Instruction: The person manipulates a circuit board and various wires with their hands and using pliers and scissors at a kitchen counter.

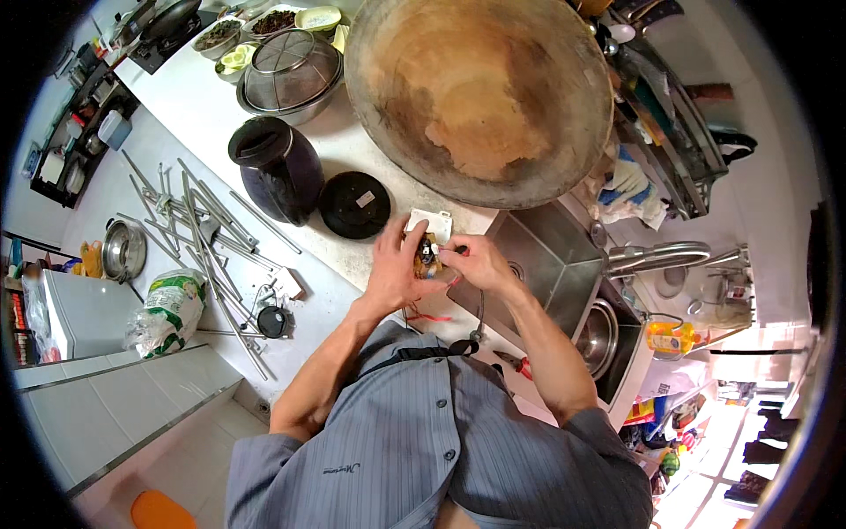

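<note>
At the counter's front edge, my left hand [397,266] curls its thumb and fingers around a small electrical part [427,254] with dark and yellowish innards and a white piece on top. From the right, my right hand [481,261] pinches a thin dark piece against it, which looks like the end of the black cord [481,310] hanging below that hand. A white plastic plate [430,223] lies just beyond my fingers. Thin red wires [428,317] hang below the part, near my shirt. My fingers hide much of the part.
A black kettle [280,172] and round black base [354,204] stand left of my hands. Beyond is a large worn round board [480,97]. The steel sink [551,264] and tap [656,256] are right; metal tubes [207,238] and a plastic bag [169,309] lie lower left.
</note>
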Motion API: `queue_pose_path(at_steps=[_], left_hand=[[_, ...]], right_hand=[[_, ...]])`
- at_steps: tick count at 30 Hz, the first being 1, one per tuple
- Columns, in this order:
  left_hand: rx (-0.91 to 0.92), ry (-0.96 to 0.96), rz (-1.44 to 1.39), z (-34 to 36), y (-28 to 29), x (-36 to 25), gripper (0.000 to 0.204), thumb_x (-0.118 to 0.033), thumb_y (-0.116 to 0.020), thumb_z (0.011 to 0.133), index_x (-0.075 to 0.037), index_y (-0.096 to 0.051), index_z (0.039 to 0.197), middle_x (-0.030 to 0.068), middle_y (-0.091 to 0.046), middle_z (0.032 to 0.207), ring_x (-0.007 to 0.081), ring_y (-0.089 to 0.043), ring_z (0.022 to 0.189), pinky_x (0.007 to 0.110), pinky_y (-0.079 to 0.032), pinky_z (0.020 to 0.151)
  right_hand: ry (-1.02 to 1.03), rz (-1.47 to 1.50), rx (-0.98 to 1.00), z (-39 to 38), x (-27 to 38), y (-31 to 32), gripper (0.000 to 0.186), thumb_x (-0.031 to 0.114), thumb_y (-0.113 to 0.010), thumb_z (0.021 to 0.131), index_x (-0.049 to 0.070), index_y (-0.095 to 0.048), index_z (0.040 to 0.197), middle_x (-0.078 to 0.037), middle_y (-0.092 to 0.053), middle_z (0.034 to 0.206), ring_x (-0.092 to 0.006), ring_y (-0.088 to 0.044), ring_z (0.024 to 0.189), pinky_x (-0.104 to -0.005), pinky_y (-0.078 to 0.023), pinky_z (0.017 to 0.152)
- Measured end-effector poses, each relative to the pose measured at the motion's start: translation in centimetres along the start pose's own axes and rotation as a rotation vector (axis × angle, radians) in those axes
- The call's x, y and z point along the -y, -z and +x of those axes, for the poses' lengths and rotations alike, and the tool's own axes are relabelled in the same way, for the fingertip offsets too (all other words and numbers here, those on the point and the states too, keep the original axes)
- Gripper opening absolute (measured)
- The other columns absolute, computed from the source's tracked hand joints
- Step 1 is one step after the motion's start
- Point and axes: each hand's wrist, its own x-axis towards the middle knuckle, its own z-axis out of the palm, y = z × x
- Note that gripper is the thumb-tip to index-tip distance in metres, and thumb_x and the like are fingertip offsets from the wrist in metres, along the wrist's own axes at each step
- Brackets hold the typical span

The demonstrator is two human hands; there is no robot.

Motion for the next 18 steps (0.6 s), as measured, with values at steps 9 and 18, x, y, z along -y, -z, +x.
queue_pose_path(at_steps=[9, 18], left_hand=[[0.034, -0.064, 0.082, 0.7, -0.9, -2.2, 0.083, -0.032, -0.082, 0.058, -0.002, -0.051, 0.129, 0.0193, -0.055, 0.123, 0.0391, -0.047, 0.125, 0.052, -0.035, 0.105], [0.150, -0.162, 0.026, -1.1, -0.4, -3.7, 0.039, -0.013, -0.071, 0.063, -0.004, -0.057, 0.098, 0.0149, -0.052, 0.095, 0.0365, -0.052, 0.092, 0.047, -0.044, 0.080]], right_hand=[[0.039, -0.053, 0.005, -1.6, 0.3, -1.1, 0.023, 0.025, -0.067, 0.086, 0.003, -0.068, 0.085, -0.008, -0.054, 0.061, -0.0135, -0.052, 0.061, -0.0333, -0.044, 0.057], [0.098, -0.405, -0.151, -7.5, 1.8, -3.5, 0.028, 0.030, -0.060, 0.093, 0.003, -0.062, 0.086, -0.023, -0.066, 0.080, -0.0432, -0.065, 0.075, -0.0511, -0.050, 0.066]])
